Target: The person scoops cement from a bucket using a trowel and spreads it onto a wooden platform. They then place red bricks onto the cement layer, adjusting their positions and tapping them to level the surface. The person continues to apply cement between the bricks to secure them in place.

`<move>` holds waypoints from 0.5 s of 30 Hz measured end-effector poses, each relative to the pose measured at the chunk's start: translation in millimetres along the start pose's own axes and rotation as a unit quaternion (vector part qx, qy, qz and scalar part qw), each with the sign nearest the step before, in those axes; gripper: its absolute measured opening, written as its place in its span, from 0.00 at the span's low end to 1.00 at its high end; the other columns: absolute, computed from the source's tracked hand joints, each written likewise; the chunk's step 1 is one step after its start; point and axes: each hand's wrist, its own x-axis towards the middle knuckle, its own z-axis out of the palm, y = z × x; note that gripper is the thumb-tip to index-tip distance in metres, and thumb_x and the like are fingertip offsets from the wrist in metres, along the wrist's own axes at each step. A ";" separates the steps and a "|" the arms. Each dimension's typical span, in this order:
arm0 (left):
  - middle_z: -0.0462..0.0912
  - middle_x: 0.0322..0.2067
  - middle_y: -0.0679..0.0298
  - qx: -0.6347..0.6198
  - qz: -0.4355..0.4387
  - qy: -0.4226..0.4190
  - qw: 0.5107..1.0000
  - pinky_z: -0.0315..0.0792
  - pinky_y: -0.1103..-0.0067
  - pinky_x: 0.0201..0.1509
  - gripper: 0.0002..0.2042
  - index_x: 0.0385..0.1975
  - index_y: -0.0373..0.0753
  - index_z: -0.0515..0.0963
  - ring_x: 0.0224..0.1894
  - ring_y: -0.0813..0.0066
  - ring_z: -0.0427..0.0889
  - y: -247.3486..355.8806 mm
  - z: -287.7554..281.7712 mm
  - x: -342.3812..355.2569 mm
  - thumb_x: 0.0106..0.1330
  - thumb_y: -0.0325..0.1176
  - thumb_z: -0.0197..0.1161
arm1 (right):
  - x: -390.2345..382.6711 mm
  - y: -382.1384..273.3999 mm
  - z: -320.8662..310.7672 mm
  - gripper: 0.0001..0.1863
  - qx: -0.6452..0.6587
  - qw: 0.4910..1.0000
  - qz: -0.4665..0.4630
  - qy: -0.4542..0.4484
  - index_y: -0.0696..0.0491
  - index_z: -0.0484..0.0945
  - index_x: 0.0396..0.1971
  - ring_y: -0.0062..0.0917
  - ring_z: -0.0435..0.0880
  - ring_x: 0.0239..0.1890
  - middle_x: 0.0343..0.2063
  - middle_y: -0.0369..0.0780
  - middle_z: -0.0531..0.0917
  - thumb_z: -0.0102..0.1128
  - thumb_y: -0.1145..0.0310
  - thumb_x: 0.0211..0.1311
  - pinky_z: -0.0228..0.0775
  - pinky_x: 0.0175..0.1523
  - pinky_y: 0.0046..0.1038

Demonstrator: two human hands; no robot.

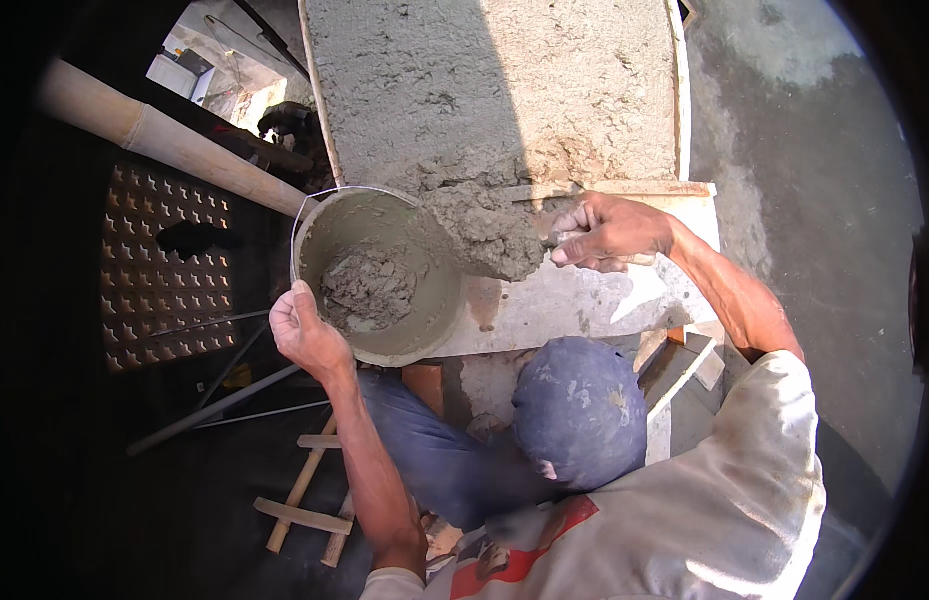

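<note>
My left hand (313,335) is closed on the lower left rim of a round grey bucket (440,290), which tips so that its inside shows. Wet grey mortar (370,285) lies at its bottom, and its thin wire handle (294,235) rests along the left rim. My right hand (615,238) is wrapped around the grip of a trowel (567,238). A thick heap of mortar (493,232) lies between that hand and the bucket, covering the trowel's blade. Beyond is a rough mortar slab (415,90), half in shade, with wooden edging.
A wooden strip (635,187) crosses the slab's near edge, above a pale board (585,305). A bamboo pole (185,150) slants in from the left. Below left is a bamboo ladder (310,515). My bent knee (582,410) is close under the board. Concrete floor (815,250) lies right.
</note>
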 end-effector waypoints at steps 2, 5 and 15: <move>0.79 0.33 0.67 0.013 0.002 -0.004 1.000 0.70 0.82 0.40 0.13 0.36 0.31 0.77 0.34 0.83 0.74 0.9 -0.9 0.6 0.76 0.36 0.68 | -21.1 16.6 -54.4 0.19 0.116 0.992 0.045 -0.022 0.60 0.87 0.40 0.15 0.70 0.10 0.14 0.35 0.77 0.64 0.56 0.75 0.57 0.13 0.21; 0.78 0.32 0.68 0.031 0.006 -0.004 0.999 0.69 0.83 0.40 0.12 0.36 0.32 0.77 0.34 0.83 0.72 2.6 -0.5 -3.2 0.76 0.35 0.68 | -63.0 39.6 -117.0 0.19 0.240 0.950 0.194 0.037 0.61 0.86 0.39 0.16 0.70 0.09 0.14 0.35 0.76 0.64 0.57 0.75 0.57 0.11 0.22; 0.74 0.29 0.73 0.043 0.026 -0.023 0.998 0.64 0.84 0.34 0.12 0.35 0.33 0.78 0.30 0.87 0.67 13.4 9.9 -8.8 0.76 0.36 0.68 | -91.8 72.5 -76.5 0.20 0.132 0.958 0.066 0.247 0.62 0.86 0.42 0.15 0.69 0.08 0.13 0.34 0.76 0.58 0.58 0.80 0.60 0.09 0.21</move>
